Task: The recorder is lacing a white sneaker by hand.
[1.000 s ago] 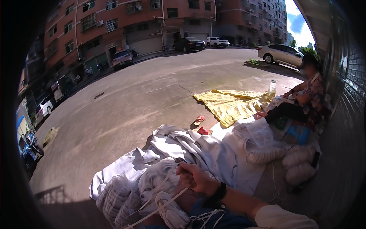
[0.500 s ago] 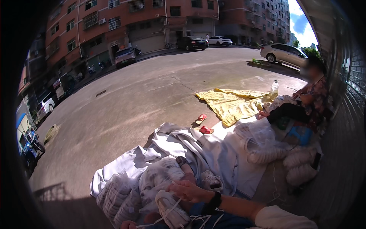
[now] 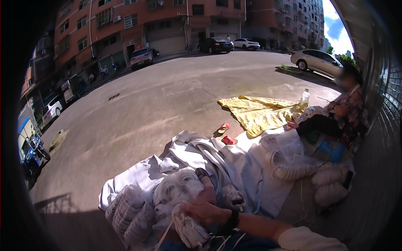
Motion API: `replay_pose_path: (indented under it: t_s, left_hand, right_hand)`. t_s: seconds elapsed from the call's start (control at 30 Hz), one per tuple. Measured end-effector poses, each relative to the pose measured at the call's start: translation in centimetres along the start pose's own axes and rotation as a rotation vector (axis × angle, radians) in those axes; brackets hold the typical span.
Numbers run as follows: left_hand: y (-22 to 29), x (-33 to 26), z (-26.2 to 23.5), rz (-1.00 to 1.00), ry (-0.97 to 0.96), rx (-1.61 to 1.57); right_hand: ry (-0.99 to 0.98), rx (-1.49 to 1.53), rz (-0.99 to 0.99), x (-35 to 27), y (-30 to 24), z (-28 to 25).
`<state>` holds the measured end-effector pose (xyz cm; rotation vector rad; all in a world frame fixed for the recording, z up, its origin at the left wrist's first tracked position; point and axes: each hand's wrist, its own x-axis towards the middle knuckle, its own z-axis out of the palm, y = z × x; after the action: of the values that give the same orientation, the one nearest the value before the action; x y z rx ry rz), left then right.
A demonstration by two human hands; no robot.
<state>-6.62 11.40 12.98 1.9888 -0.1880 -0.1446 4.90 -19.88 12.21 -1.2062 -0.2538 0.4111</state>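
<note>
My right hand (image 3: 204,211), with a black band on its wrist, is closed over the top of a small white bundle (image 3: 190,229) tied with white cord. The bundle lies in my lap among clear bags of stacked white pieces (image 3: 133,213). A thin white cord (image 3: 165,232) runs down from the hand to the lower edge. A bit of skin there may be my left hand (image 3: 166,237), mostly hidden under the bundles. Just beyond the right hand lies a skin-coloured limb with a dark strap (image 3: 202,173); whose it is, I cannot tell.
A crumpled white sheet (image 3: 234,163) covers the ground ahead, with red slippers (image 3: 226,134) and a yellow cloth (image 3: 259,113) beyond. A seated person (image 3: 335,121) works at the right by a blue stool (image 3: 331,148), a bottle (image 3: 305,98) and more bagged bundles (image 3: 331,184). Parked cars line the street.
My right hand has come down and toward me over the bundles, now closing on the small tied bundle. The seated person has hardly moved.
</note>
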Motion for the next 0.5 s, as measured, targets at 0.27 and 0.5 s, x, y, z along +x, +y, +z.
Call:
replay_pose_path:
  t_s: [0.27,0.5]
  left_hand:
    - [-5.5,-0.4,-6.1,0.21,0.273,-0.818]
    - [-7.6,1.5,-7.8,0.36,0.597,-1.104]
  right_hand:
    - [0.122,0.424,0.038,1.4,-1.8,-0.2]
    - [0.129,0.453,-0.035,2.0,-4.4,0.7]
